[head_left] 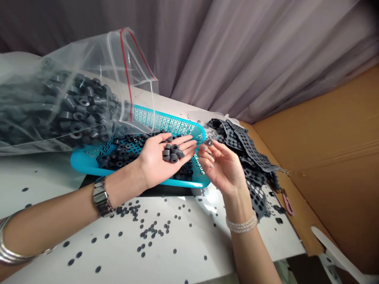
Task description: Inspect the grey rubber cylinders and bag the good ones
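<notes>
Palm up, my left hand (pixel 155 157) has its fingers stretched out and holds several short grey ring-shaped spacers (pixel 173 153) in its palm. My right hand (pixel 223 165) is just to the right, pinching a single grey spacer (pixel 209 142) between thumb and fingertips. Beneath my left hand stands a blue plastic basket (pixel 166 182) with many more dark spacers (pixel 120 154) inside; my hand hides part of them. A clear zip bag (pixel 97 51) with red seal lines, filled with similar spacers, leans over the basket's left side.
Small dark discs (pixel 152 228) lie scattered over the white table (pixel 124 260). Perforated dark sheets (pixel 244 142) are piled at the right, near pink-handled scissors (pixel 287 204). A cardboard panel (pixel 325 157) borders the right side, and a grey curtain (pixel 237 51) hangs behind.
</notes>
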Demonstrator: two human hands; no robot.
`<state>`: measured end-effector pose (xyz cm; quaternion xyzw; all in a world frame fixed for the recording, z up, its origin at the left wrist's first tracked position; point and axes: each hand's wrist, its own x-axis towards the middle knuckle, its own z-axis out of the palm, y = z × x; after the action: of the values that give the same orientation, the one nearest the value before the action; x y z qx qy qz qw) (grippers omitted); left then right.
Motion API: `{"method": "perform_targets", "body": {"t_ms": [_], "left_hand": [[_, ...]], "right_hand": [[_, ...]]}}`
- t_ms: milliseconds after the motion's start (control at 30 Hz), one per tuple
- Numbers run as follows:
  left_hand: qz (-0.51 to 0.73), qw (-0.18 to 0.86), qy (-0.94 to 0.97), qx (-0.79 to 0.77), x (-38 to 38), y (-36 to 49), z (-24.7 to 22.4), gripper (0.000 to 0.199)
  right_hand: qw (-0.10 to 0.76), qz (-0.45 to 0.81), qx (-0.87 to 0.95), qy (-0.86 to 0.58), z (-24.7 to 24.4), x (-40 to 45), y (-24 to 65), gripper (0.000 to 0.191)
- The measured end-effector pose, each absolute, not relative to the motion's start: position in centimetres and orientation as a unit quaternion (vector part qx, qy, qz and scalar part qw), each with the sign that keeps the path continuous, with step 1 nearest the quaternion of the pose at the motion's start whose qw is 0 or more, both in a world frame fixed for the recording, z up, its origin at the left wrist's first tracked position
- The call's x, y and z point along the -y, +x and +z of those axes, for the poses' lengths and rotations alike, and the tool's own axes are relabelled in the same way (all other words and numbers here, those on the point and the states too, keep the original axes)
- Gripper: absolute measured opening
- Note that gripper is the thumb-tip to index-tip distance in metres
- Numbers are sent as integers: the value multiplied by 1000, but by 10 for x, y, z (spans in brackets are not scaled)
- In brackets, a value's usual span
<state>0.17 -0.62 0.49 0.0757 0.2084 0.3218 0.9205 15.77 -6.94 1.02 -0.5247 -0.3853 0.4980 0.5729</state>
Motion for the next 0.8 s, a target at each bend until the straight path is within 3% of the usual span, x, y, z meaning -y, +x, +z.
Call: {"method": "perform_targets", "body": {"t_ms": [300,533,800], "left_hand": [[320,921,87,-205,6,0,3,53],[329,919,104,-191,8,-2,5,53],[325,921,98,-193,7,-1,5,52]], "right_hand": [[536,482,407,-562,12,75,150,29],[439,243,569,-651,7,77,126,17],[449,158,599,-644,5,79,121,8]]}}
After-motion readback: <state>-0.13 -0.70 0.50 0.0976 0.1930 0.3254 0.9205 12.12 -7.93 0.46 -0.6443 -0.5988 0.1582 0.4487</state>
